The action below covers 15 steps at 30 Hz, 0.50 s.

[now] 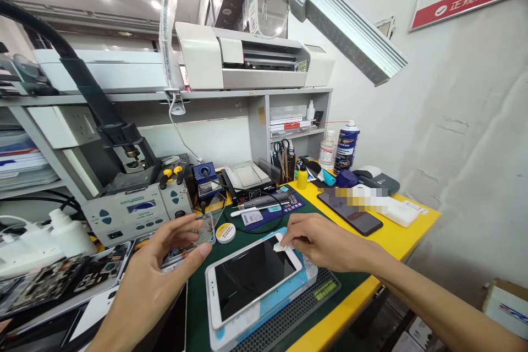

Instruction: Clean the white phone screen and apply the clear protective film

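A white tablet with a dark screen [253, 275] lies face up on a blue and white box [284, 289]. My right hand [319, 239] is closed, its fingertips pinching a small white wipe [280, 247] against the right end of the tablet. My left hand [152, 272] hovers to the left of the tablet, fingers and thumb apart, with nothing in it. Just past its fingertips is a clear plastic container [208, 228], partly hidden by the hand. A round white tin [225, 232] sits behind the tablet. Under the box is a dark perforated pad [284, 316] on the green mat.
A phone [350, 213] and a white box [390, 206] lie on the yellow desk [418, 214] at right. Behind stand a yellow bottle [302, 177] and a spray can [346, 147]. A grey soldering station [138, 209] and opened phone parts [49, 286] crowd the left. A lamp [350, 22] hangs overhead.
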Motion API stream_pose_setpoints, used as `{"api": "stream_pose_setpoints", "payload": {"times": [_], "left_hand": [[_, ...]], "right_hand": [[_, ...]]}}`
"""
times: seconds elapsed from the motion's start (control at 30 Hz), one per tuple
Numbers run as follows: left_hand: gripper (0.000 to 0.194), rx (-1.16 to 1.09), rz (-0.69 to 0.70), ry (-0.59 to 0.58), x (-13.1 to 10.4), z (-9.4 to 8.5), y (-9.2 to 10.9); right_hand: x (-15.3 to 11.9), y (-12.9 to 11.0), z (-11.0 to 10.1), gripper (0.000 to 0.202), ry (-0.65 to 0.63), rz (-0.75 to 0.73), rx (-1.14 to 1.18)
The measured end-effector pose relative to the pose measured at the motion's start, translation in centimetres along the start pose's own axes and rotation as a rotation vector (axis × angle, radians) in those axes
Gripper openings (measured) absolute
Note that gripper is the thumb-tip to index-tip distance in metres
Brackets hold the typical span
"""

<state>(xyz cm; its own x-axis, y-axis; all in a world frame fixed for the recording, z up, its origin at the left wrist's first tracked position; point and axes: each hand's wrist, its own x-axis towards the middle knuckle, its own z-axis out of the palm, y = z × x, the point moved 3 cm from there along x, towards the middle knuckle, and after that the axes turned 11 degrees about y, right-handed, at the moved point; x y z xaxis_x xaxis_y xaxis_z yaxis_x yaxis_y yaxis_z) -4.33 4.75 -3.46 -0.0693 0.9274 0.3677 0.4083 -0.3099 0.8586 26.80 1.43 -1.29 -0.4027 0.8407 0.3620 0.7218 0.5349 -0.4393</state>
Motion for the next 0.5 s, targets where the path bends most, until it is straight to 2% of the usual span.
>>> {"api": "stream_pose_setpoints", "payload": {"times": [0.27, 0.5], "left_hand": [[0.066, 0.001, 0.008, 0.002, 0.1, 0.1, -0.2], [0.069, -0.003, -0.010, 0.007, 0.0, 0.3, 0.3]], "right_hand": [[-2.3, -1.1, -0.6, 0.034, -0.036, 0.038, 0.010], [-4.2, -2.4, -0.2, 0.032, 0.020, 0.098, -0.057]]}}
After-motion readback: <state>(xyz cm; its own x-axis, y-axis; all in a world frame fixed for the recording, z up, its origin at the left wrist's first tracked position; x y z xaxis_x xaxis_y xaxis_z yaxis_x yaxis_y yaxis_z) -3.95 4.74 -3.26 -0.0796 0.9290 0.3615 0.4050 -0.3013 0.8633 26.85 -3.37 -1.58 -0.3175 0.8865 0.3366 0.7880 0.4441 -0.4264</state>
